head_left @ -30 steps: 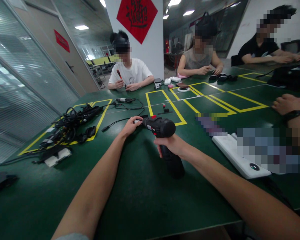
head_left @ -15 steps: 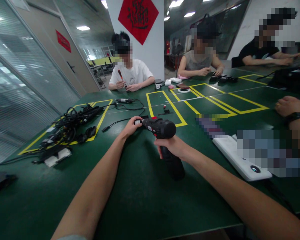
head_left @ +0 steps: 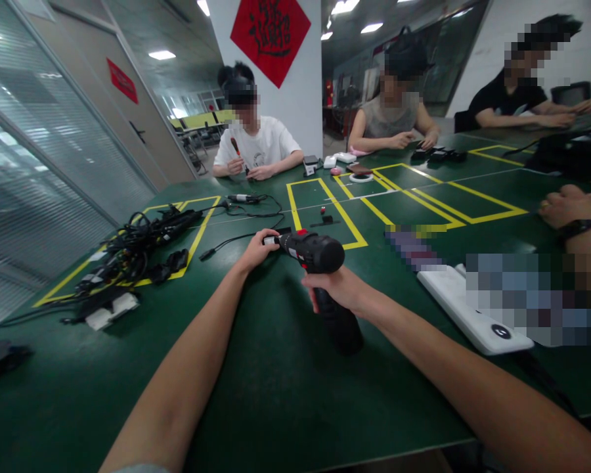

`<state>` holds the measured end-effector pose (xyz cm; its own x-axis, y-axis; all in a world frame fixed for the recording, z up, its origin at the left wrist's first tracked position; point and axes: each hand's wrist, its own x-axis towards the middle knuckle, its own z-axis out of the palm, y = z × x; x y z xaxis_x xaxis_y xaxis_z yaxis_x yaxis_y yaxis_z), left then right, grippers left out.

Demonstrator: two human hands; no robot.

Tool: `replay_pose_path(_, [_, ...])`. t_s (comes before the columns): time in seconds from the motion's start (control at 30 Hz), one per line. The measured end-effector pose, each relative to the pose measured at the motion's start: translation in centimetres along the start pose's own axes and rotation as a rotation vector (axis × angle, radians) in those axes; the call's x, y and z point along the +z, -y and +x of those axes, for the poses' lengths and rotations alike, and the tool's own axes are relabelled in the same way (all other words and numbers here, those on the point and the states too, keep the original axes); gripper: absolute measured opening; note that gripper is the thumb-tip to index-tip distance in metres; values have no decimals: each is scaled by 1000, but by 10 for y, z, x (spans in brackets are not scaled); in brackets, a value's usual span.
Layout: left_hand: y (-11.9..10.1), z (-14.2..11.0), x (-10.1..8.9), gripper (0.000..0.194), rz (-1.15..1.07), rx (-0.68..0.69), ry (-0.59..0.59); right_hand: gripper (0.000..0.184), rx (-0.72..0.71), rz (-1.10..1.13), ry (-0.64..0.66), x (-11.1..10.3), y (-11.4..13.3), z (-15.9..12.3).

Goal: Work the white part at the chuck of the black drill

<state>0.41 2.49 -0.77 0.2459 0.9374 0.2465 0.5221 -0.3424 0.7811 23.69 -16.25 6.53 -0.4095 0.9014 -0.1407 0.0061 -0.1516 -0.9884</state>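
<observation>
A black cordless drill point(head_left: 320, 253) with red details is in my right hand point(head_left: 337, 286), whose fingers wrap round its grip. The drill points forward and to the left, toward my left hand point(head_left: 260, 251). My left hand is closed on a small dark block with a white label point(head_left: 271, 241), holding it low at the table. The drill's front end meets or overlaps this block; contact at the tip cannot be made out. Beyond them, a small black piece point(head_left: 328, 219) and a thin dark strip point(head_left: 325, 224) lie on the green table point(head_left: 256, 387).
Tangled black cables and adapters point(head_left: 138, 253) lie at left, with another cable point(head_left: 241, 236) nearer my left hand. A white power strip point(head_left: 473, 312) lies at right. Several people sit around the table; one holds a screwdriver point(head_left: 235, 147). A co-worker's hand point(head_left: 566, 207) rests at far right.
</observation>
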Motion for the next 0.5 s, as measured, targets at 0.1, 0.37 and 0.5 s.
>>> replay_pose_path(0.1, [2, 1, 0, 38, 2, 14, -9, 16, 3, -3, -8, 0, 1, -1])
replay_pose_path(0.37, [1, 0, 1, 40, -9, -14, -7, 16, 0, 2, -12, 1, -1, 1])
replay_pose_path(0.5, [0, 0, 1, 38, -7, -3, -17, 18, -2, -6, -13, 2, -1, 1])
